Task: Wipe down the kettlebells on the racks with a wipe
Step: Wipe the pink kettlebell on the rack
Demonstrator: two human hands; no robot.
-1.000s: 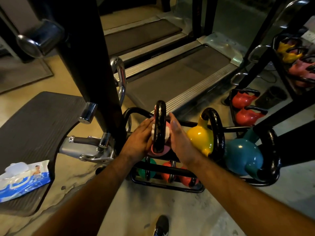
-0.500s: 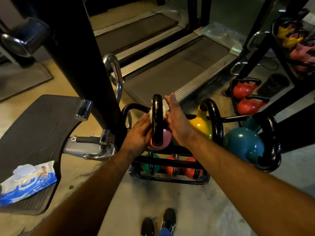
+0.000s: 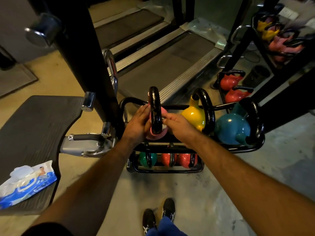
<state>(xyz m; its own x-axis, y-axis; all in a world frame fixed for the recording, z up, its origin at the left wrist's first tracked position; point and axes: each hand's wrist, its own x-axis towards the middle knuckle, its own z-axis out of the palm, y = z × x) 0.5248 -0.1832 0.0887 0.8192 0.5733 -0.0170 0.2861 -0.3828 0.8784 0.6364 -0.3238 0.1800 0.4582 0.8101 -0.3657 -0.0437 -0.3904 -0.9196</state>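
Note:
A pink kettlebell (image 3: pixel 159 135) with a black handle (image 3: pixel 154 106) stands at the left end of the black rack's (image 3: pixel 223 106) top shelf. My left hand (image 3: pixel 137 124) presses flat against its left side. My right hand (image 3: pixel 179 124) is on its right side, fingers curled and pinching a white wipe (image 3: pixel 164 127) against the base of the handle. Only a small bit of the wipe shows. A yellow kettlebell (image 3: pixel 193 115) and a blue kettlebell (image 3: pixel 231 128) stand to the right on the same shelf.
The lower shelf holds a green kettlebell (image 3: pixel 144 159) and two red ones (image 3: pixel 185 160). A pack of wipes (image 3: pixel 25 183) lies on a dark padded bench (image 3: pixel 34 125) at the left. A black post (image 3: pixel 81 48) stands beside the rack, treadmills (image 3: pixel 162 65) behind, another rack (image 3: pixel 230 82) far right.
My right hand has slid down from the top of the pink kettlebell's handle to its base, and its fingers have curled on the wipe. My left hand stays on the left side.

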